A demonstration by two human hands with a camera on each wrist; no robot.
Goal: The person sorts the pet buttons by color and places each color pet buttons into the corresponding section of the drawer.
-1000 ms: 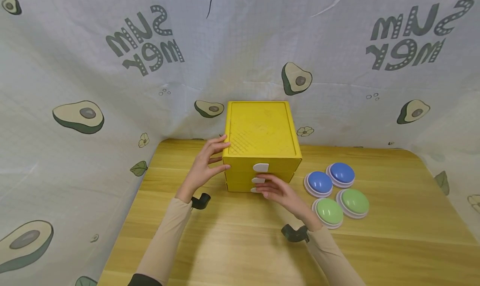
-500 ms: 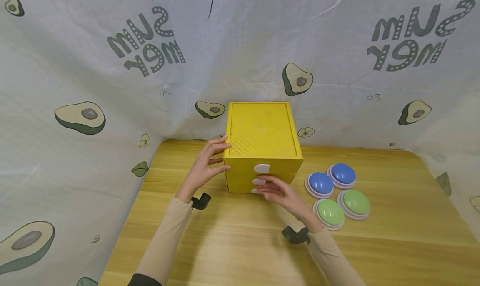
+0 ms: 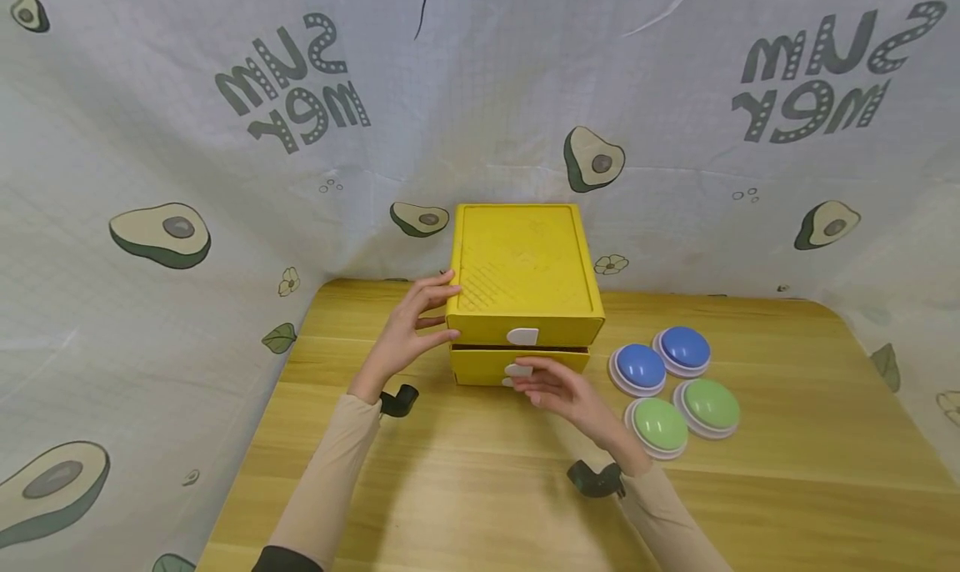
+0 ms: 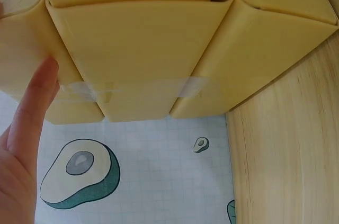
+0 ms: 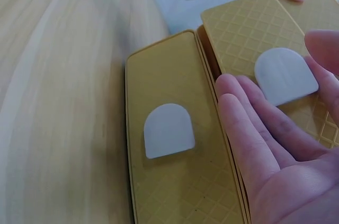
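A yellow drawer box [image 3: 525,255] with stacked drawers and white tab handles stands against the printed cloth. Its middle drawer [image 3: 480,368] juts out slightly, leaving a dark gap beneath the top drawer [image 3: 480,330]. My right hand [image 3: 566,397] is at that drawer's white handle [image 5: 283,75], thumb and forefinger about the tab; the other fingers extend below it in the right wrist view. The bottom drawer [image 5: 164,86] looks closed. With fingers fairly straight, my left hand [image 3: 405,330] rests against the box's left side, one finger [image 4: 37,97] touching its wall.
Two blue dome buttons [image 3: 640,366] and two green dome buttons [image 3: 660,423] on white bases sit right of the box. Avocado-printed cloth [image 3: 480,80] hangs behind the wooden table [image 3: 465,489]. A black wrist mount [image 3: 596,479] hangs by each wrist.
The middle drawer has come out a little toward me, opening a gap under the top drawer. My right hand has moved slightly toward me with it; the left hand stays put.
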